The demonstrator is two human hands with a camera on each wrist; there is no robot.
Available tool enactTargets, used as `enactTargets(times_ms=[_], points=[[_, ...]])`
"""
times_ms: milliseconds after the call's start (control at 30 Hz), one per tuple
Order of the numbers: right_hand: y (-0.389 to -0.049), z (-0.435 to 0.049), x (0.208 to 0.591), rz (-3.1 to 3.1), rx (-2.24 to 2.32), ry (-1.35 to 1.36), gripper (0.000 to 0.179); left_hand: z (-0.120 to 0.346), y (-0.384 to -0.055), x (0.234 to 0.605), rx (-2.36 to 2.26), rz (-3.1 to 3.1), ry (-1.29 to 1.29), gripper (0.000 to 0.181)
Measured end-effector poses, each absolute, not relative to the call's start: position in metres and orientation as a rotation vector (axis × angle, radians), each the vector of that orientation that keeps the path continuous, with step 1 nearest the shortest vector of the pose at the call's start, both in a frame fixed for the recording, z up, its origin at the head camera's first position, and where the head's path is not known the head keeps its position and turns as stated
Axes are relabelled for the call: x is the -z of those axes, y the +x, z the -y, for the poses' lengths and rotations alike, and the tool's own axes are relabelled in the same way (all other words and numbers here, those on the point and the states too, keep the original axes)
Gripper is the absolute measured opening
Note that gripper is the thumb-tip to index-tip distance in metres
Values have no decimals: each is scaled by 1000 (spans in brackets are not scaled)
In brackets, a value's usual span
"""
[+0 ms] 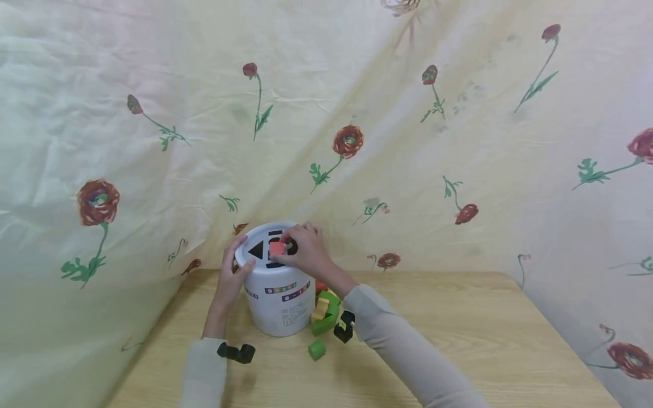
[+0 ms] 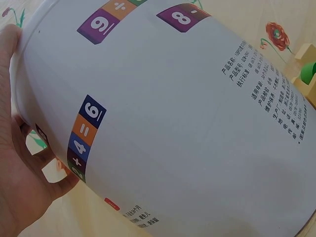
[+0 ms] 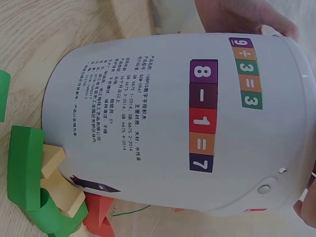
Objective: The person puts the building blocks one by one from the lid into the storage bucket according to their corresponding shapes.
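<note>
A white bucket [image 1: 280,306] with printed number sums stands upright on the table, its lid [image 1: 260,233] cut with dark shaped holes, one a triangle. My left hand [image 1: 232,275] grips the lid's rim at the left, thumb on top and fingers down the side; the left wrist view shows that hand [image 2: 24,182] against the bucket wall. Over the middle of the lid, my right hand [image 1: 308,250] pinches a small red block [image 1: 276,247] between thumb and fingers. Whether the block touches the lid is unclear. Only a bit of the right hand [image 3: 310,207] shows in the right wrist view.
Right of the bucket lie a green curved block [image 1: 330,313], a plain wood block [image 1: 320,310] and a red block [image 1: 320,287], close together. A green cylinder [image 1: 317,349] lies nearer the front. Floral cloth [image 1: 306,113] hangs behind the wooden table [image 1: 449,317].
</note>
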State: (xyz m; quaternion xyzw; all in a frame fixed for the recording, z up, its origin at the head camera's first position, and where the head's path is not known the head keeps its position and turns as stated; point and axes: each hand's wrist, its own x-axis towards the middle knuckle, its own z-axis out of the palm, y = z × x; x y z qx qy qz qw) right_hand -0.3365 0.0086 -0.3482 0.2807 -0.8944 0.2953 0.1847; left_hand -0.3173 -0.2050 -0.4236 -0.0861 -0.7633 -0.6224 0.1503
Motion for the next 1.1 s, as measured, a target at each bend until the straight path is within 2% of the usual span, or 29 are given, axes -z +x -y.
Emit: enactTargets(times_ms=[267, 700, 1100], points=[[-336, -10, 351, 2463, -851, 809, 44, 204, -317, 424, 1775, 2188, -252, 66], [-335, -14, 355, 2419, -883, 822, 42, 204, -317, 425, 1762, 2191, -233, 65], [-326, -50, 360, 2344, -884, 881, 45, 205, -318, 423, 1779, 2201, -208, 66]])
